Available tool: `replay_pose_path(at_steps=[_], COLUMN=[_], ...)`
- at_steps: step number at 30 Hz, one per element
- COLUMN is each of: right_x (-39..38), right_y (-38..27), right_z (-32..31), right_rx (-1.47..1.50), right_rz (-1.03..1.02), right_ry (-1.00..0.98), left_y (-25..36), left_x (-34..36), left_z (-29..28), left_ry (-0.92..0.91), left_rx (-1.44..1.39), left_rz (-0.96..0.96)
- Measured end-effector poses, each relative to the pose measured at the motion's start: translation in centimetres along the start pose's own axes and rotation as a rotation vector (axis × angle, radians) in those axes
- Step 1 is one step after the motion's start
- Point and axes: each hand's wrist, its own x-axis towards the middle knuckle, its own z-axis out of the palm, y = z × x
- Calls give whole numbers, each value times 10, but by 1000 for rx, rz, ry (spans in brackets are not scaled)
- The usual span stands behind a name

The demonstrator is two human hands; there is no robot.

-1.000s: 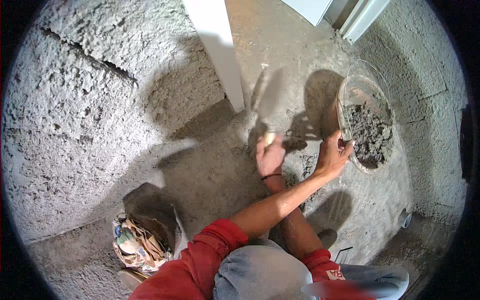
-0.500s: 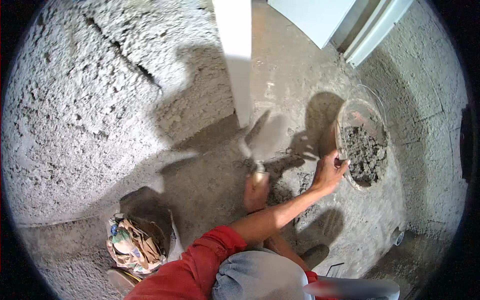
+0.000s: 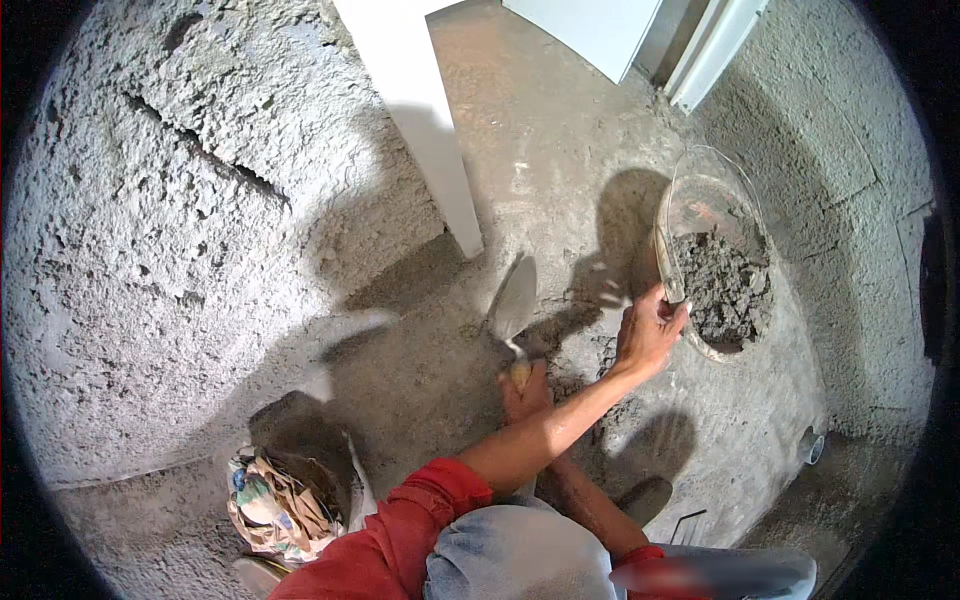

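My forearms cross, the left one passing over the right. With my left hand [image 3: 650, 335] I grip the near-left rim of a bucket [image 3: 664, 250], fingers curled over its edge. Grey, lumpy mortar [image 3: 722, 285] lies inside it. My right hand [image 3: 527, 395], low over the floor left of the bucket, is closed around the handle of a trowel [image 3: 515, 300]. The trowel's pointed blade is directed away from me, and no mortar load can be made out on it. Part of my right forearm is hidden beneath the left one.
A rough plastered wall [image 3: 180, 270] with a crack rises at left, beside a white door frame [image 3: 425, 120]. At lower left stands a bag of crumpled paper [image 3: 280, 505]. A white panel [image 3: 590, 30] is at the back; a pipe end [image 3: 814, 447] shows at right.
The trowel has turned, its blade now looking narrower and sharper than the earlier blur. My left hand stays on the bucket rim. The whole view has shifted slightly.
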Motion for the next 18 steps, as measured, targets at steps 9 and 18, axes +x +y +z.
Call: replay_pose_path(at_steps=[9,18], right_x=[122,110], right_y=[-48,20], right_z=[-82,-88], right_rx=[346,-146], right_rz=[-202,-465], right_ry=[-200,-376], left_y=[-12,18], left_x=[4,8], left_z=[-1,0], left_ry=[87,19], left_rx=[164,82], left_rz=[-14,-222])
